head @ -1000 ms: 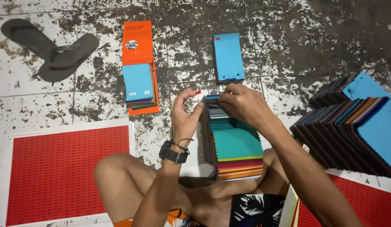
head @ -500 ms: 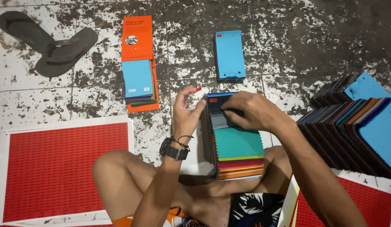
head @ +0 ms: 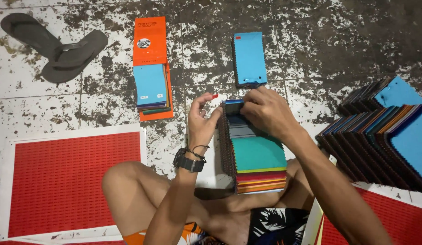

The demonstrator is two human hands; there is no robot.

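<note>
At frame centre, my right hand (head: 265,111) pinched the top of a zigzag-edged fabric swatch stack (head: 254,156); my left hand (head: 201,120) gripped a tiny red sticker (head: 215,96).

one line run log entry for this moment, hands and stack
left hand: beside swatch stack, pinching small red tag | right hand: on stack's top end

We count two hands, the left hand (head: 201,123) and the right hand (head: 265,111), and one wristwatch (head: 188,162). Two dark flip-flops (head: 56,45) lie far left. There are two red sheets: one near left (head: 70,181), one near right (head: 374,218). We count four swatch stacks: orange-backed (head: 152,86), blue (head: 250,59), central (head: 256,159), and the right-hand row (head: 379,136).
</note>
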